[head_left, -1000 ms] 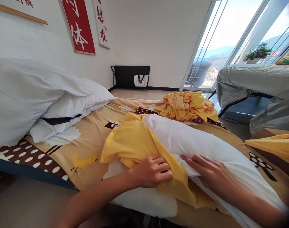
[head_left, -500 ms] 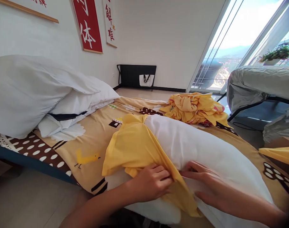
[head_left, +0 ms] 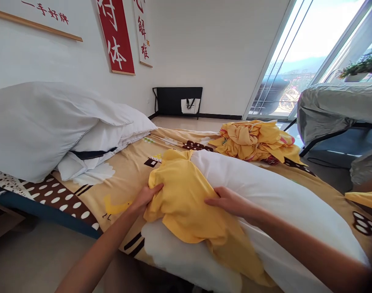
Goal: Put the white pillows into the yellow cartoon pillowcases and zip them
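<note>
Two hands (head_left: 145, 197) (head_left: 231, 201) grasp a yellow pillowcase (head_left: 182, 191) that covers one end of a white pillow (head_left: 271, 195).

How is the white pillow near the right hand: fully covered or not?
Not fully: the white pillow shows widely beside the yellow cloth.

Scroll (head_left: 36, 15) "一手好牌", red banner (head_left: 117, 36) "体", narrow scroll (head_left: 142, 32) "解难"
</note>
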A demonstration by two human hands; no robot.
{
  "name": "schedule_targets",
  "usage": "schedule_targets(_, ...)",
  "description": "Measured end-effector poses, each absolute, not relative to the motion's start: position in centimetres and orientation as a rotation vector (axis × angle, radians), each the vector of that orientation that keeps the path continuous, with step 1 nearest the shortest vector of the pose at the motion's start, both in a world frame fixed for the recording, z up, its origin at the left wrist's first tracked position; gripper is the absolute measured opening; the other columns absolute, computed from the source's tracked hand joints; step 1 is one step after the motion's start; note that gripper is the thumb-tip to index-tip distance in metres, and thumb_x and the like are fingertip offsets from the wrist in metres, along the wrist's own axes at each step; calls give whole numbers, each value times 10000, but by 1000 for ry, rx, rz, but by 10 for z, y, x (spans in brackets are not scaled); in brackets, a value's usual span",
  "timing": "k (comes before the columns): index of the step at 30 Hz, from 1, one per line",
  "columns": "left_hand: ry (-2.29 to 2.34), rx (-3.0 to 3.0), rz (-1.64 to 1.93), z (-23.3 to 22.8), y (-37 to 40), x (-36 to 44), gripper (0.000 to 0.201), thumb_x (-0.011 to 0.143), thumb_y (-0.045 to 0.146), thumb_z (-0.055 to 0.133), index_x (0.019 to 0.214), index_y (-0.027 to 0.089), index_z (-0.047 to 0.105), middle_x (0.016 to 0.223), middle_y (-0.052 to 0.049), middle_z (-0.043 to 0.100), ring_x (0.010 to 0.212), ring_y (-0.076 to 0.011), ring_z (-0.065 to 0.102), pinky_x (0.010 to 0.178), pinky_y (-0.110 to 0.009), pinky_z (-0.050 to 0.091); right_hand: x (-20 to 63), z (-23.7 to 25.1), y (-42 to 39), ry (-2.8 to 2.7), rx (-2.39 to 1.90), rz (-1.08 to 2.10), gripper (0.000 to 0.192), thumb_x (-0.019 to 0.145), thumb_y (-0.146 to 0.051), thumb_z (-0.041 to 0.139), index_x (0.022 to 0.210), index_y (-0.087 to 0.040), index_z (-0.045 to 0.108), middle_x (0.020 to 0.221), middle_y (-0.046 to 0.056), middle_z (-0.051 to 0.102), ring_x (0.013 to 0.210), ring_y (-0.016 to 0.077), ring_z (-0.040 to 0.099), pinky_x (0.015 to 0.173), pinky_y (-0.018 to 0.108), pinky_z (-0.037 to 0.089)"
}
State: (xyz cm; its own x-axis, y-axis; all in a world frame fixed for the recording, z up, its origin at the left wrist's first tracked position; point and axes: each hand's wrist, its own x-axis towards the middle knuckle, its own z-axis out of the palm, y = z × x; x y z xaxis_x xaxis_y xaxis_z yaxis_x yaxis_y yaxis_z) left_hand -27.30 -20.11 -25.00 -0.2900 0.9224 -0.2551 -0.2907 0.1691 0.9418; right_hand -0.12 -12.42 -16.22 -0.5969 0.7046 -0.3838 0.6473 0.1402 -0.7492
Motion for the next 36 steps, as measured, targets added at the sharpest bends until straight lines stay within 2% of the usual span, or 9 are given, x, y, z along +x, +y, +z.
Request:
schedule_targets(3,1306,642,1404,-257,-195,-271,460,635,313,831,1024,149,648,1068,-118,712,923,-265,687,790,-335,568,4,-152,-125,-1939,-1281,1897,285,718,-413,693,897,-195,648,951,47,709,936,237,650,759,318,527)
schedule_targets(9,1258,444,1413,-273,-202,-304,397,640,197,816,997,110,664,1010,-126,728,885,-241,701,788,-318,576,16,-155,-134,-1662,-1059,1933,293,727,-422,691,910,-200,633,932,20,681,885,176,635,729,256,507)
schedule_targets(14,1279,396,1413,-275,-199,-317,341,639,179,802,943,102,668,944,-130,737,843,-254,706,719,-315,579,50,-168,-129,-1707,-1182,1988,284,707,-408,717,902,-206,672,957,29,681,928,194,626,797,291,504)
schedule_targets(18,1287,605,1246,-265,-206,-330,452,601,282,838,974,94,666,1008,-147,720,927,-280,682,774,-329,557,70,-171,-123,-1816,-1282,1695,341,737,-489,656,911,-195,666,929,40,676,890,204,615,733,298,498)
schedule_targets(21,1375,887,1222,-254,-211,-339,557,627,385,815,1094,137,640,1115,-116,690,1048,-282,630,827,-327,525,55,-159,-124,-2262,-1360,1405,318,793,-484,575,874,-186,653,833,39,669,776,196,607,652,299,471)
schedule_targets(25,1472,1010,1270,-238,-197,-338,517,641,493,769,1013,146,678,1017,-90,718,961,-270,647,771,-313,510,-4,-135,-139,-2674,-1288,242,178,856,-272,510,933,-177,639,898,84,665,823,220,599,715,338,437)
schedule_targets(27,1431,944,1204,-233,-184,-332,473,607,479,792,921,137,699,903,-83,732,837,-254,668,709,-311,512,-41,-134,-152,-2775,-964,-86,164,875,-212,491,932,-178,641,957,91,659,906,228,590,782,353,427)
schedule_targets(32,1332,904,1174,-227,-170,-319,410,591,430,813,868,145,711,815,-62,730,695,-206,663,634,-290,508,-116,-182,-176,-2905,-656,-331,327,837,-406,605,919,-92,652,866,134,639,822,263,561,675,379,431)
schedule_targets(36,1287,862,1167,-234,-175,-317,393,561,386,831,832,129,709,774,-72,718,647,-178,637,602,-263,484,-140,-218,-164,-2842,-624,-476,161,861,-123,497,934,-69,630,844,144,628,775,239,549,635,350,397)
